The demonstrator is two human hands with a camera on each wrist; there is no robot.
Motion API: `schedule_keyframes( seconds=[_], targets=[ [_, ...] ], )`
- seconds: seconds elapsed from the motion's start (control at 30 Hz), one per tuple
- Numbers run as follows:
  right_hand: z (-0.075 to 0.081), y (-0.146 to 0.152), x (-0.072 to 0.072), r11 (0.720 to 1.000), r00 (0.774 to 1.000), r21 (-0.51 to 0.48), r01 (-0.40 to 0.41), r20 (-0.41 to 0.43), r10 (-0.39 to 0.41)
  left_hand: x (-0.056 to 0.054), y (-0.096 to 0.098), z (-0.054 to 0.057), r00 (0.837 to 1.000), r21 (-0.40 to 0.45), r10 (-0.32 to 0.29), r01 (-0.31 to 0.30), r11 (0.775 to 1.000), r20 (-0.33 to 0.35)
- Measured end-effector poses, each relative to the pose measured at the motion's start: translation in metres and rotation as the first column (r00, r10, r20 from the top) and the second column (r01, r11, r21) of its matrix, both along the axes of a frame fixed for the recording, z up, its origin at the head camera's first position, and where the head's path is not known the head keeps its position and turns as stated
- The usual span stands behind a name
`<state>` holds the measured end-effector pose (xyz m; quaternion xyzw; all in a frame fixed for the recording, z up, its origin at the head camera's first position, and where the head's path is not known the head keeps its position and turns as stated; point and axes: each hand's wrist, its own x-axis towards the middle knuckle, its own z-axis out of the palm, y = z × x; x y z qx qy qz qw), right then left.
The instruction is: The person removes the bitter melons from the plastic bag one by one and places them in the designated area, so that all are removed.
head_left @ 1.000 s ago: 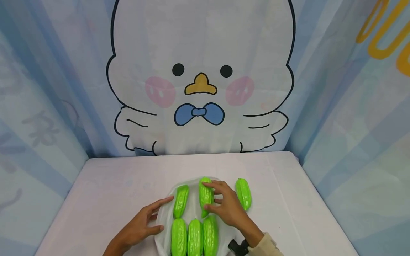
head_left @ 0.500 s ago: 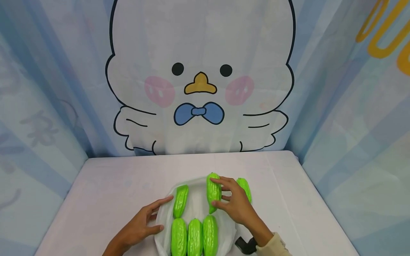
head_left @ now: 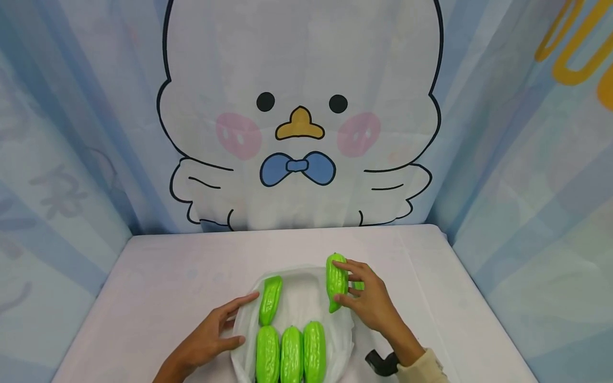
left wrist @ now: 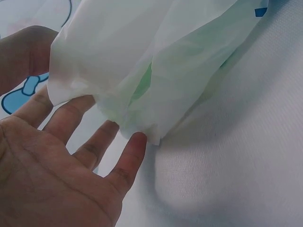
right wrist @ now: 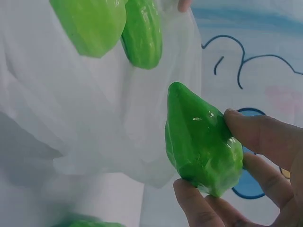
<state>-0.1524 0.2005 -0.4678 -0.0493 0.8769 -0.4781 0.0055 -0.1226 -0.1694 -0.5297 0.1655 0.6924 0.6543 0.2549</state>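
Observation:
In the head view my right hand (head_left: 373, 300) pinches a glossy green bitter melon (head_left: 337, 282) between thumb and fingers, over the right rim of a white plastic bag (head_left: 340, 346) spread open like a bowl. In the right wrist view the held bitter melon (right wrist: 203, 142) points its narrow end upward. Three bitter melons (head_left: 292, 354) stand side by side in the near part of the bag; another bitter melon (head_left: 271, 300) lies at its far left. My left hand (head_left: 208, 338) touches the bag's left side, fingers spread against the thin plastic in the left wrist view.
Another bitter melon (head_left: 358, 285) lies on the white table (head_left: 167, 282) right of the bag, mostly behind my right hand. A black curved piece (head_left: 382, 363) sits at my right wrist. Printed curtains (head_left: 297, 207) enclose the table at the back and sides.
My right hand has carried the bitter melon from inside the bag's far part up and rightward to the bag's right rim. My left hand stays in place.

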Motion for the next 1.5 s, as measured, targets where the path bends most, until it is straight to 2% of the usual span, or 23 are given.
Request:
schedule_keyframes(
  seconds=[0.23, 0.53, 1.0, 1.2, 1.5],
  targets=[
    [-0.002, 0.018, -0.004, 1.0, 1.0, 0.005, -0.005, -0.005, 0.005, 0.0, 0.001, 0.001, 1.0, -0.005, 0.004, -0.004, 1.0, -0.008],
    [-0.005, 0.043, -0.006, 0.998, 1.0, 0.052, 0.03, 0.003, -0.03, 0.0, 0.001, -0.001, 1.0, -0.004, 0.006, -0.006, 1.0, 0.001],
    [-0.009, 0.076, -0.006, 0.996, 0.995, 0.065, 0.061, 0.069, -0.066, 0.0, 0.0, -0.002, 0.999, -0.003, 0.005, -0.005, 1.0, -0.032],
    [-0.01, 0.089, -0.006, 0.992, 0.988, 0.09, 0.083, 0.121, -0.094, 0.0, 0.0, -0.001, 1.0, -0.006, 0.008, -0.008, 1.0, -0.024],
    [-0.017, 0.106, -0.01, 0.989, 0.983, 0.115, 0.089, 0.15, -0.106, 0.0, 0.0, -0.001, 1.0, -0.009, 0.007, -0.007, 1.0, -0.021]
  ],
)
